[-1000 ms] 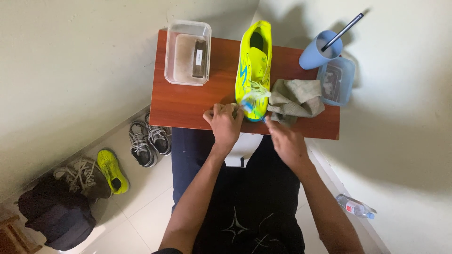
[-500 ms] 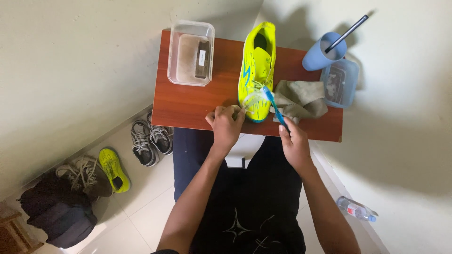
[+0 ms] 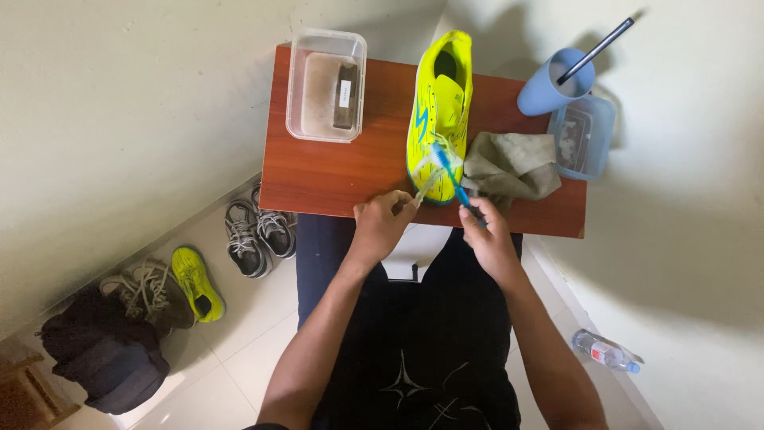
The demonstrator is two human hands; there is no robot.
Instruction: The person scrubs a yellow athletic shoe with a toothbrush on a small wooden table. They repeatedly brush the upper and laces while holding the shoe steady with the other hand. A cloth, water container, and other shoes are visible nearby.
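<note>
Neon-yellow sports shoe (image 3: 440, 111) lying on the reddish wooden table (image 3: 334, 171), toe toward the person. Right hand (image 3: 485, 235) gripping a blue toothbrush (image 3: 450, 173) (bristles at the toe); left hand (image 3: 384, 223) pinching white laces (image 3: 426, 185). Crumpled grey cloth (image 3: 511, 163) sitting just beside.

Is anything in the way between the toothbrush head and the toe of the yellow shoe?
Nothing visible. The right hand holds the blue toothbrush with its head already over the yellow shoe; the left hand pulls a lace aside.

Small reddish wooden table (image 3: 342, 171), clear tub (image 3: 326, 84), neon-yellow shoe (image 3: 439, 103), grey cloth (image 3: 509, 166), blue cup (image 3: 549, 87), blue container (image 3: 585, 135)
</note>
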